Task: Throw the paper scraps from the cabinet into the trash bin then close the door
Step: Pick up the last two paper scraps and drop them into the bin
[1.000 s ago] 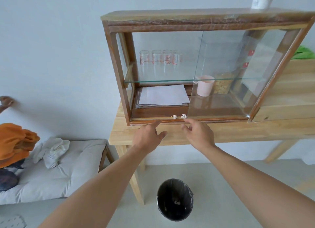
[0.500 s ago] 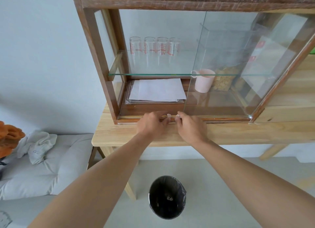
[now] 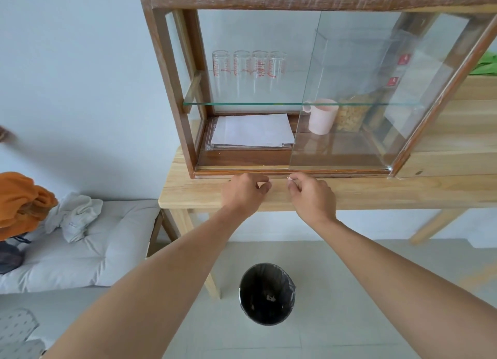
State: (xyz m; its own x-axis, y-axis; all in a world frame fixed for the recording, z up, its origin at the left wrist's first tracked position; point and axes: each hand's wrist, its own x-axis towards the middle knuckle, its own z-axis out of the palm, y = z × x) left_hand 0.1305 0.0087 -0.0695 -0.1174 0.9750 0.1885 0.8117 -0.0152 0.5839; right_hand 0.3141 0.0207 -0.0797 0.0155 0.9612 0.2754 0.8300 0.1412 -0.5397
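Both my forearms are bare from the bottom edge of the view up to the wrists, with no sleeve showing on either. My left hand (image 3: 246, 193) wears nothing: no ring, no glove, no band at the wrist. My right hand (image 3: 312, 197) is just as plain, with no watch and no bracelet. The knuckles on both stand out as rounded bumps. My fingernails, where they show, are short and unpainted. No marks or tattoos show on either arm.
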